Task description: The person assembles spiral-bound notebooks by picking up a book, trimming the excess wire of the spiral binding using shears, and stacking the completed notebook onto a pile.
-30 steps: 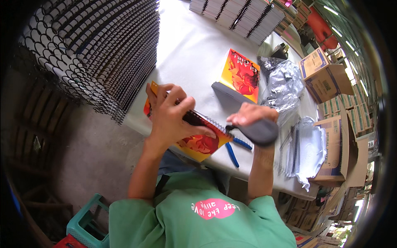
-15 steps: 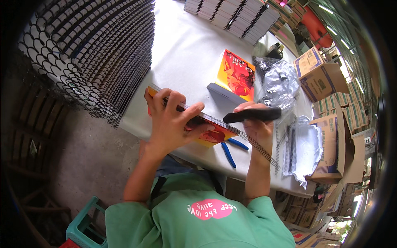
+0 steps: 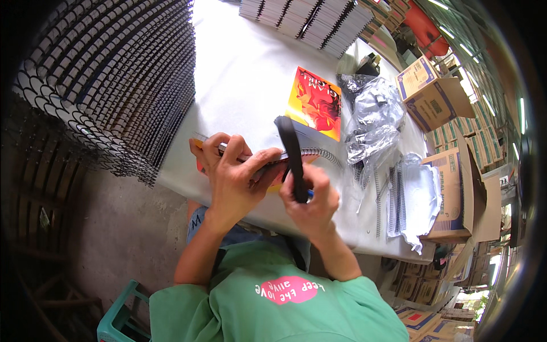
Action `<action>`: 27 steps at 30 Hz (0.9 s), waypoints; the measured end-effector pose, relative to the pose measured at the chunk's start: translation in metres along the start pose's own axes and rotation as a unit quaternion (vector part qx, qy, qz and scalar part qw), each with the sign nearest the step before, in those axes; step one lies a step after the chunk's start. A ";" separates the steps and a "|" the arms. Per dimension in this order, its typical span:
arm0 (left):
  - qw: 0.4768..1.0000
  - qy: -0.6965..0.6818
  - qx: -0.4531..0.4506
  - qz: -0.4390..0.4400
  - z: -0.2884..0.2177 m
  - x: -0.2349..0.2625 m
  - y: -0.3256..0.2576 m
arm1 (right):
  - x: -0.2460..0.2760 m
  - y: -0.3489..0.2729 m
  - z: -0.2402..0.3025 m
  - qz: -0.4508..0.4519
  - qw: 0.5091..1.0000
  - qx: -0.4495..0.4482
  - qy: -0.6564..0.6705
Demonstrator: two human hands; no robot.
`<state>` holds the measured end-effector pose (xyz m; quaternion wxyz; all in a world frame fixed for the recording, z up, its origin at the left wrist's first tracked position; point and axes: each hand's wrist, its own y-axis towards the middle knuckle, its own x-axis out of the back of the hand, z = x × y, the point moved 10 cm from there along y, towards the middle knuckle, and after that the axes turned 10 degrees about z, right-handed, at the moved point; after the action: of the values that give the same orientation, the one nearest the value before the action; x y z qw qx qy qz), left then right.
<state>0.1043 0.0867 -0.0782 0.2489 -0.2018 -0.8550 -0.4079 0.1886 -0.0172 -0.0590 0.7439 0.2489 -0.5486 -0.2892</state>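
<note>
Here, both hands grip a wire-spiralled notebook (image 3: pixel 296 155).

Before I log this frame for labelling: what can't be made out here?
Head view only:
- Orange-covered spiral-bound notebook: cover mostly hidden under the left hand.
- Long black strip: lower end hidden inside the right hand.
- Blue object at that hand: only a sliver shows.
- Crumpled clear plastic bag: contents blurred by glare.

The right hand (image 3: pixel 310 202) now stands the dark strip (image 3: pixel 292 154) up toward twelve o'clock instead of flat, close beside the left hand (image 3: pixel 236 176), whose grip tilts the spiral notebook (image 3: pixel 296 155) edge-on.
</note>
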 end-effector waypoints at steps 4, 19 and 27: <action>0.999 -0.027 -0.029 0.016 -0.003 0.001 0.006 | 0.005 -0.039 -0.012 -0.011 0.994 -0.031 0.109; 0.996 0.008 -0.085 0.027 0.003 0.015 -0.008 | -0.024 0.010 -0.052 0.282 0.683 -0.061 0.671; 0.993 -0.028 -0.103 0.048 0.002 0.006 -0.002 | -0.036 0.012 -0.062 0.195 0.789 -0.036 0.581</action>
<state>0.0978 0.0875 -0.0767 0.2217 -0.2786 -0.8045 -0.4754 0.2416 0.0202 -0.0922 0.9714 0.2304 -0.0383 0.0418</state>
